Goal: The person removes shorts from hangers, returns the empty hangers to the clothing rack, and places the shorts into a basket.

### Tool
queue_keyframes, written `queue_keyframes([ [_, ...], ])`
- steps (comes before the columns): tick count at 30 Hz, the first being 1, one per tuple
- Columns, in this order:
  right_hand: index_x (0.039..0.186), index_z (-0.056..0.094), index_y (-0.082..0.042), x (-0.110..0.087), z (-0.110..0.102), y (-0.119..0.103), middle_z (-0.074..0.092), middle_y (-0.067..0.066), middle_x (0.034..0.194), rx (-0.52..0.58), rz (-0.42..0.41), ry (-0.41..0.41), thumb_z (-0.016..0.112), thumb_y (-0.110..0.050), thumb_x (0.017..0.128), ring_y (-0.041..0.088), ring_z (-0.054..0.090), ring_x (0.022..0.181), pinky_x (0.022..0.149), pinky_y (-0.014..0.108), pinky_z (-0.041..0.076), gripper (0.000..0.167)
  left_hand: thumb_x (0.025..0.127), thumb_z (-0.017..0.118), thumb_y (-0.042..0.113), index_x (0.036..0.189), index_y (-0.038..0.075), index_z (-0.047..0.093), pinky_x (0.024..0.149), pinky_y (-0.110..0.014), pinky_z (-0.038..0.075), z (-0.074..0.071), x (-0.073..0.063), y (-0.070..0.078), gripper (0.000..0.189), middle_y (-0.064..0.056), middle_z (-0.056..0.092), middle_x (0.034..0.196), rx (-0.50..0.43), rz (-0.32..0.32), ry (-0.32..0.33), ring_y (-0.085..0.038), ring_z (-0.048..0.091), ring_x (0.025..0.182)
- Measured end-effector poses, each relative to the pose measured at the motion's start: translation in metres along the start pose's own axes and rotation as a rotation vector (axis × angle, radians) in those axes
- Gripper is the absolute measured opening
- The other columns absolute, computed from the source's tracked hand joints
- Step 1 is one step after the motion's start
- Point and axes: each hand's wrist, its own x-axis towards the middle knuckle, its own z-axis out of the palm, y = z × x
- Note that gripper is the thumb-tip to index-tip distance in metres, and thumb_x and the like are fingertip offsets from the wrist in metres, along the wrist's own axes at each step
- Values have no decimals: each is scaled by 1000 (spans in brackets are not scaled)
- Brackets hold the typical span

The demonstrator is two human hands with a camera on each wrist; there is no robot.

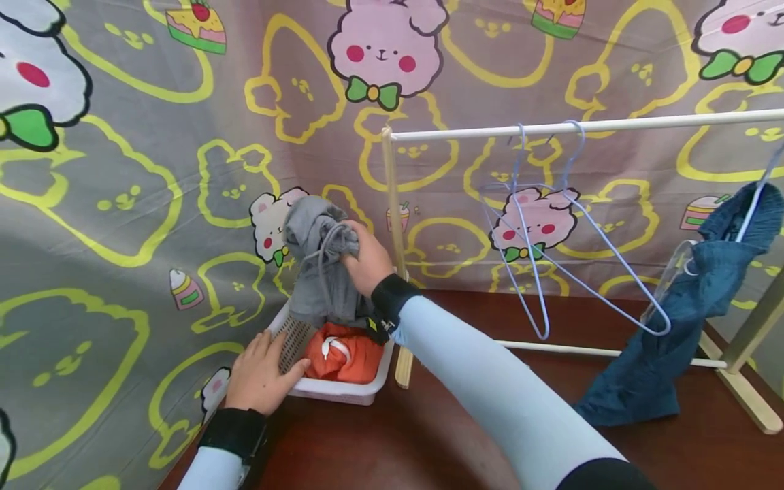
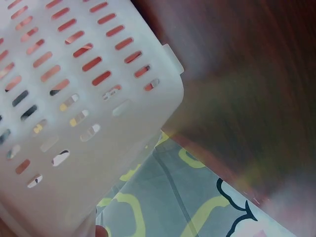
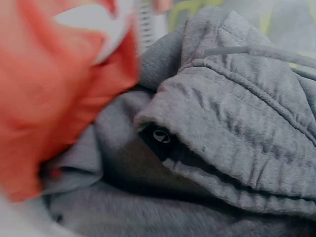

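Observation:
My right hand (image 1: 370,261) grips grey sweatpants (image 1: 326,289) at the gathered waistband, whose drawstring dangles. They hang over a pale plastic basket (image 1: 343,393). In the right wrist view, the ribbed waistband and a dark inner label (image 3: 161,136) show close up, and grey cloth lies against the orange garment. That orange garment (image 1: 360,354), with a white cord on top, is bundled inside the basket. My left hand (image 1: 262,373) rests at the basket's near left corner, fingers spread along the rim. From the left wrist, the slotted basket wall (image 2: 64,113) fills one side.
Right of the basket stands a rack with a white rail (image 1: 453,135) and wooden posts (image 1: 393,197). Two blue hangers (image 1: 531,265) hang bare from it; blue jeans (image 1: 661,347) hang farther right. Patterned fabric (image 1: 153,258) closes off the back and left of the dark red tabletop (image 1: 398,449).

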Motion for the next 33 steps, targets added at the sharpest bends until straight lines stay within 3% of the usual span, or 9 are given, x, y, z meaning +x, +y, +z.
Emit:
queue_keyframes([
  [7,152,39,-11,-15,10,28,48,11,151,-94,119,-68,59,-14,102,25,43,139,114,38,34,54,91,56,67,147,-4,45,110,-70,24,3,0,1,91,-35,35,151,-13,-32,-7,-50,30,140],
  [13,157,28,-9,-21,15,45,43,16,154,-148,227,-138,60,-23,103,32,45,138,113,41,35,65,91,56,68,149,-3,43,111,-70,21,3,1,1,93,-34,32,153,-10,-54,-21,-50,27,142],
  [17,160,23,-11,-26,21,57,47,20,150,-223,227,-168,61,-24,103,35,49,134,110,45,39,69,92,57,66,149,-3,43,112,-70,20,2,0,1,91,-34,32,153,-23,-53,-20,-50,26,142],
  [23,162,19,-13,-35,25,67,40,19,155,-302,218,-268,59,-21,104,35,42,140,114,48,33,71,92,57,66,149,-3,43,112,-70,18,1,2,3,91,-34,31,154,-35,-48,-17,-50,25,143],
  [28,162,19,-12,-39,28,68,43,17,154,-422,178,-348,61,-22,103,32,46,138,111,43,38,74,92,57,66,150,-3,42,112,-70,18,1,2,3,91,-34,31,154,-35,-56,-14,-50,25,143],
  [33,162,18,-12,-41,32,76,43,16,154,-435,159,-370,64,-21,102,31,45,139,112,42,38,76,92,55,68,151,-2,41,112,-70,18,3,0,3,93,-33,30,155,-38,-72,-31,-50,24,143],
])
